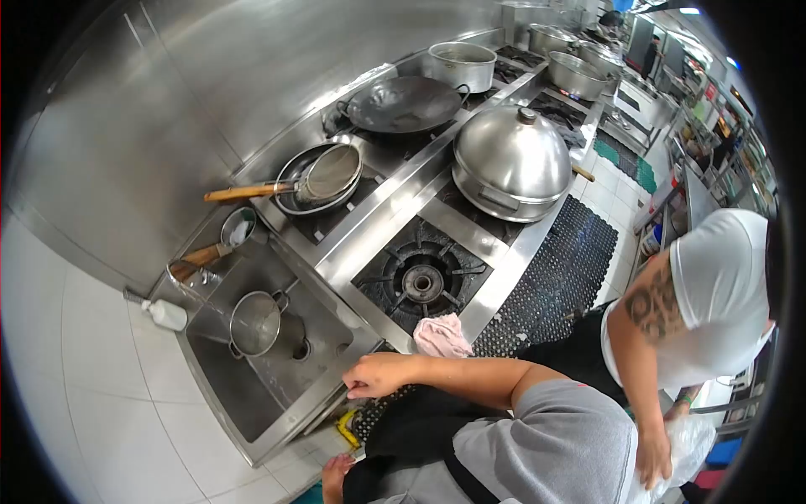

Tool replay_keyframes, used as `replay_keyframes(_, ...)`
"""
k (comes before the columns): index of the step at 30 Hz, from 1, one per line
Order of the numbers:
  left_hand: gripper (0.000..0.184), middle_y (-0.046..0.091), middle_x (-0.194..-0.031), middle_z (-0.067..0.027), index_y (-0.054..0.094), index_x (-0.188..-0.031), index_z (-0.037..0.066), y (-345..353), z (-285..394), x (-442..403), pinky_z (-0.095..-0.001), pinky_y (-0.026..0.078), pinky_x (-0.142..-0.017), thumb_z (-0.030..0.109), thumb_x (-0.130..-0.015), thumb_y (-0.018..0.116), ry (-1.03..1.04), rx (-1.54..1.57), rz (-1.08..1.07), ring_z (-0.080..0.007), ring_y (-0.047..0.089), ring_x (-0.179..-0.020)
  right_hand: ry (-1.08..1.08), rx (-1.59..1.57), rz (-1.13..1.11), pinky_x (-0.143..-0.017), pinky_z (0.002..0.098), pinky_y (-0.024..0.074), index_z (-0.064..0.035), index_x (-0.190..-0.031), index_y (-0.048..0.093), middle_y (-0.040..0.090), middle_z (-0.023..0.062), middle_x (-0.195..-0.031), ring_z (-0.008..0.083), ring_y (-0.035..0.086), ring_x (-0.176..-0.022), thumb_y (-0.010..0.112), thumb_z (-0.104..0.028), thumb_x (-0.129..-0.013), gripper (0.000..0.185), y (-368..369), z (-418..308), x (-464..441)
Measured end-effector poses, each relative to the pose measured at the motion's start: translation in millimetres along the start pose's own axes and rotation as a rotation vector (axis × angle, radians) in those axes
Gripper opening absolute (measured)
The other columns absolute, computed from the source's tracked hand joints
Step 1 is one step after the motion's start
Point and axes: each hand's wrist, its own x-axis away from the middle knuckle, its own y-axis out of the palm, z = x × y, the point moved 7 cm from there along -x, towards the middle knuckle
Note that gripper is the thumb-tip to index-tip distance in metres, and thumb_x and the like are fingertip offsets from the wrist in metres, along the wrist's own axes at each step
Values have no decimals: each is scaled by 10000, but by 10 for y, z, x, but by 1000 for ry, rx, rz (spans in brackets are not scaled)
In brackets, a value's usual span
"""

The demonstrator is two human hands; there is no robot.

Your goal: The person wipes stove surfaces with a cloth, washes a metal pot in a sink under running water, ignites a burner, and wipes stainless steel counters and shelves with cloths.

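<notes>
My right hand (pixel 378 375) hovers by the front rim of the steel sink (pixel 252 424), its fingers curled together. Whatever lies between them, if anything, is hidden. Lower down, my left hand (pixel 337 475) hangs beside my black apron, partly covered, fingers loosely apart with nothing visible in them. Inside the sink, a round metal pot (pixel 254 325) with two loop handles stands near the drain. A crumpled pink cloth (pixel 442 337) rests at the stove's front edge, above my right forearm.
A bare burner (pixel 421 284) adjoins the sink. Behind it are a wide skimmer (pixel 332 174) over a pan, a wok (pixel 405 105) and a large domed steamer (pixel 512 160). A co-worker (pixel 714 294) in a white shirt stands close on my right, holding a plastic bag (pixel 687 445).
</notes>
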Motion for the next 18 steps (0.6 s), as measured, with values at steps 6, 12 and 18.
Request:
replay_keyframes(6,408,682,-1032,-162,595,-1123,-50,108,1687,-428,-290,524,-695,327,-1014,487,46,471,-488,-204,672,-838,128,-32,142,-644,446,479,-40,-859,596,661,158,-774,363,644,-758,648,-278,-882,245,-460,139,132)
replay_keyframes(12,368,692,-1011,-160,633,-1071,-59,428,2589,-776,-250,497,-647,267,-1020,470,66,169,-782,-169,657,-803,389,-29,373,-657,370,507,-52,-930,638,675,125,-760,250,671,-735,636,-289,-918,238,-621,503,682)
replay_keyframes(18,373,697,-914,-201,639,-962,-76,662,3156,-1098,-196,421,-495,252,-1013,470,208,-38,-988,-130,605,-619,755,-94,604,-599,382,495,-41,-886,684,672,113,-714,233,648,-613,617,-348,-903,315,-593,513,1451)
